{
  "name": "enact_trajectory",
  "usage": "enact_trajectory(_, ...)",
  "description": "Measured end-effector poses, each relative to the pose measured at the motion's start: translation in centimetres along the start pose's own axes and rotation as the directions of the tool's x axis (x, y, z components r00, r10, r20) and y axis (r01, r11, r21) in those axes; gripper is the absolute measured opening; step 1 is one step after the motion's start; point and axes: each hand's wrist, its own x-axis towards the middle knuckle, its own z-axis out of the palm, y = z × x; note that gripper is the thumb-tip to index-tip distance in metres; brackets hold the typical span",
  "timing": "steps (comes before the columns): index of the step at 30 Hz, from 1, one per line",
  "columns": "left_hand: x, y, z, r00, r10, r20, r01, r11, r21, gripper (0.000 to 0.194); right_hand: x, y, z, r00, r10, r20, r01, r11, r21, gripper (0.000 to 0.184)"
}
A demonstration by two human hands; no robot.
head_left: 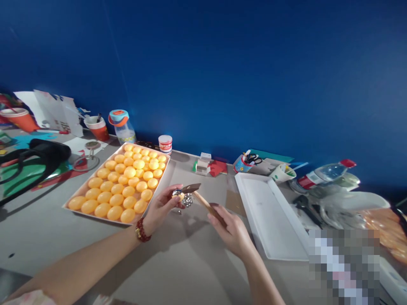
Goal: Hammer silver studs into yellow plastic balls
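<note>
My left hand (163, 207), wearing a red beaded bracelet (143, 230), pinches a small shiny silver piece (177, 193) with something pale yellow at it. Its exact kind is too small to make out. In my right hand (231, 228) is the wooden handle of a small hammer (208, 204). The hammer's dark metal head (191, 188) is right beside my left fingertips, seeming to touch or overlap the silver piece. Just under the head shows a cluster of silver bits (188, 200). Left of my hands lies a shallow tray (154, 190) filled with orange balls (123, 179).
A white tray (270, 216) lies to the right. Along the blue wall stand a lidded jar (122, 127), a small tub (165, 144), small boxes (202, 165) and a pen cup (242, 164). A plastic bottle (324, 174) leans at right; a black strap (47, 154) lies at left.
</note>
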Motion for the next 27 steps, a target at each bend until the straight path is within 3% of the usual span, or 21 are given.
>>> enact_trajectory(14, -0.19, 0.22, -0.03, 0.999, 0.034, 0.021, -0.035, 0.995, 0.088, 0.039, -0.01, -0.21, 0.13, 1.0, 0.0, 0.032, 0.001, 1.0, -0.009, 0.027)
enact_trajectory(21, -0.17, 0.29, -0.1, 0.999, -0.007, 0.031, 0.006, 1.0, 0.022, 0.038, -0.06, -0.41, -0.1, 0.998, -0.008, 0.054, 0.01, 0.999, -0.039, 0.027)
enact_trajectory(27, -0.32, 0.92, 0.41, 0.995, -0.059, 0.075, 0.071, 0.981, -0.179, 0.035, -0.19, -0.24, -0.25, 1.0, -0.002, -0.004, 0.002, 1.0, -0.012, 0.028)
